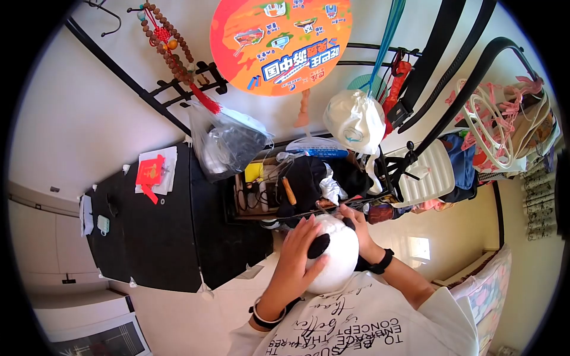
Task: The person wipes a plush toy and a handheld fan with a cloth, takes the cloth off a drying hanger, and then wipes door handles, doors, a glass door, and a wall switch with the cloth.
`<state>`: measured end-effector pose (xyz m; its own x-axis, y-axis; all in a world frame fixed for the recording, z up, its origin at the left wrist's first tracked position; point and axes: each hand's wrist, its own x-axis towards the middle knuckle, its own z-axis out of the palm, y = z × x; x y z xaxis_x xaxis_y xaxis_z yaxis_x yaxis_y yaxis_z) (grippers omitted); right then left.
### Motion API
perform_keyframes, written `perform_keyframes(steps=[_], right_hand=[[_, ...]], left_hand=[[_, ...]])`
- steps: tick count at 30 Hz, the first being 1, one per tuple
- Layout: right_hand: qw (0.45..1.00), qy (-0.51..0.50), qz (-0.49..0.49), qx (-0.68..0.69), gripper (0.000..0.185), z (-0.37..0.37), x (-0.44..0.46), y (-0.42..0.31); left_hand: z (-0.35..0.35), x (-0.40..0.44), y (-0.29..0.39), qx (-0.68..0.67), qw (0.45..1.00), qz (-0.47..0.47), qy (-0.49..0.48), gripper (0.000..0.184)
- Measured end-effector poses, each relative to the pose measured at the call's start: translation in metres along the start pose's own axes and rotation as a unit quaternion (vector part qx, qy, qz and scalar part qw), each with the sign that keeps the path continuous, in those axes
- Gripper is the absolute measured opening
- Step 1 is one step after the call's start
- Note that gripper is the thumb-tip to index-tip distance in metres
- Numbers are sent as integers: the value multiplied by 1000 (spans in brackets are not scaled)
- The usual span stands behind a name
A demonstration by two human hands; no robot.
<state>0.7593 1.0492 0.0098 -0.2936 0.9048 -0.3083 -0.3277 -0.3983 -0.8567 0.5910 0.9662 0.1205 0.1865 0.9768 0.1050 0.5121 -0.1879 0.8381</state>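
Close in front of my chest is a panda plush toy, round and white with black ear-like patches. My left hand is pressed along its left side, fingers stretched over the white surface next to one black patch. On the other side my right hand grips it, with fingers near the second black patch. Both hands hold the toy between them. Its face and underside cannot be made out from here.
Just beyond the toy stands an open box of clothes and an orange-handled tool. A black table bears red paper. Hanging from the rack are a clear bag, a white pouch and pink hangers.
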Motion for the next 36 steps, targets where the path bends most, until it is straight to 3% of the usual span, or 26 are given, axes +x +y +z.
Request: perform_keyframes(steps=[1,6,8,10,12,15,20,22,25,28,29,30,31,32,34,35,36], right_hand=[[1000,-16,0,13,33,-7,1,5],[993,6,-91,-74,34,0,-16,-29],[967,36,-250,-30,35,10,-19,-42],[974,17,-213,79,38,16,-28,-60],[961,-130,-245,12,36,-2,-27,-61],[885,-156,-322,-298,26,8,-37,-63],[871,-147,-350,-312,23,21,-30,-53],[881,-154,-334,-296,25,14,-26,-45],[933,-48,-264,-241,28,16,-26,-45],[935,-14,-256,-244,28,7,-22,-42],[902,7,-324,-286,29,6,-21,-46],[902,7,-325,-285,29,2,-17,-50],[854,6,-401,-330,29,-3,-13,-55],[799,6,-473,-372,28,-7,-10,-59],[858,32,-414,-303,29,-30,-10,-57],[863,120,-399,-285,29,-48,-7,-53],[863,232,-348,-282,9,-65,-7,-52]], left_hand=[[3,1,3,-9,1000,-5,28,39],[6,-3,-8,-99,993,-10,60,31],[10,-5,-16,-134,988,-17,80,29],[15,-6,-23,-174,979,-29,105,27],[19,-7,-29,-164,978,-26,126,26],[27,-14,-31,-151,974,-42,165,25],[23,-14,-28,-197,966,-57,159,26],[21,-10,-21,-162,977,9,136,26],[18,-5,-13,-135,984,45,109,22],[19,-2,-10,-113,986,67,102,19],[19,-2,-10,-107,987,59,109,23],[20,-1,-11,-101,987,50,116,28],[21,-1,-12,-100,987,49,116,28],[24,-2,-14,-119,982,6,147,25],[27,-7,-25,-195,954,-88,211,25],[23,-8,-31,-263,926,-130,236,27],[15,-10,-35,-329,891,-171,261,29]])
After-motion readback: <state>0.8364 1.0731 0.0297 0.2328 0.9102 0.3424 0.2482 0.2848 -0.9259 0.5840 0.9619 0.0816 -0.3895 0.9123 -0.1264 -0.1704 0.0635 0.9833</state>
